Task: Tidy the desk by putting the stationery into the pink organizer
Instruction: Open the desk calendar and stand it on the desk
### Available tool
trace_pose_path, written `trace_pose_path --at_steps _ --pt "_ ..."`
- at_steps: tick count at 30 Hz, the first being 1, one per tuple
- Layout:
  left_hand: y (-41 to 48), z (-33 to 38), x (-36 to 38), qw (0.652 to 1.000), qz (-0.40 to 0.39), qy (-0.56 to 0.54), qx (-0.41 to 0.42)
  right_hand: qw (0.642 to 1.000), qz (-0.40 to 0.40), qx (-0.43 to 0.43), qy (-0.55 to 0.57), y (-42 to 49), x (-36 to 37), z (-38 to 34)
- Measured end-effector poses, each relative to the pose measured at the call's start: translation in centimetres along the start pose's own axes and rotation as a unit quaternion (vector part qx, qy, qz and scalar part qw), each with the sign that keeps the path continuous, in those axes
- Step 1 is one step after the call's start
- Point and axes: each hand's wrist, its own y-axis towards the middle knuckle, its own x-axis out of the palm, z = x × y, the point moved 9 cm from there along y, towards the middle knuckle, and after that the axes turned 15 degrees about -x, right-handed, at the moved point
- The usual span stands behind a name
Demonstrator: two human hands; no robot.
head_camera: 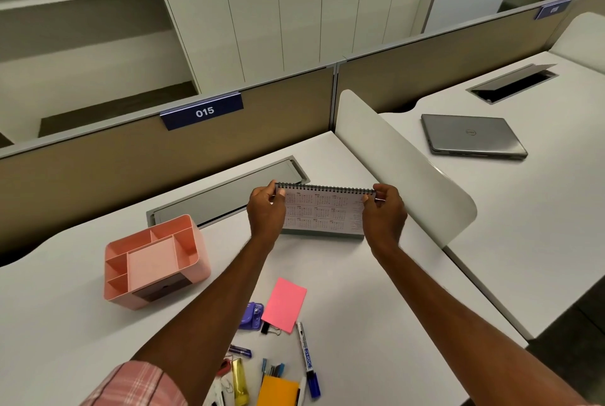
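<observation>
While both hands are on the desk calendar (324, 211) at mid-frame, none of the stationery looks sorted yet. The left hand (266, 209) pinches the calendar's upper-left corner at the spiral binding, thumb and fingers curled round the edge. The right hand (383, 212) does the same at the upper-right corner. The calendar stands upright, its base seemingly on the desk (360, 307), though I can't tell if it carries weight.

The pink organizer (203, 255) sits left of centre, well apart from the calendar, and every compartment visible from above looks bare, so approx. nothing is done.

Still loose at bottom centre: pink sticky pad (284, 304), a purple item (252, 315) just beside it (prob. a punch or stapler), black binder clip (270, 328), whiteboard marker (306, 353), an orange pad (278, 391) w/ a few pens (273, 369) near it, and a gold item (240, 379) too blurred to name. All of that remains to go in. The calendar looks too wide for the organizer, so it's likely just being stood aside.
</observation>
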Motion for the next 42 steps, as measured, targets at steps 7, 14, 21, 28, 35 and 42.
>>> trace_pose_path --at_steps 7,14,21,28,35,42 --pt "0.0 -0.3 0.3 0.999 -0.035 0.026 0.011 1.0 0.001 -0.009 -0.002 -0.9 -0.3 -0.5" --pt "0.1 -1.3 1.2 0.997 -0.064 0.037 0.0 0.999 -0.031 0.006 0.028 -1.9 0.4 0.0" --pt "0.1 -5.2 1.3 0.993 -0.079 0.025 -0.087 0.997 -0.067 0.035 0.018 -3.3 1.0 3.8" --pt "0.0 -8.4 2.8 0.978 -0.153 0.07 -0.122 0.985 -0.157 0.054 0.04 -4.7 2.5 6.7" --pt "0.1 -9.3 3.8 0.968 -0.199 0.095 -0.117 0.968 -0.24 0.063 0.034 -4.9 4.4 8.1" --pt "0.2 -10.6 4.4 0.949 -0.259 0.093 -0.154 0.949 -0.302 0.085 0.023 -5.1 5.4 9.6"
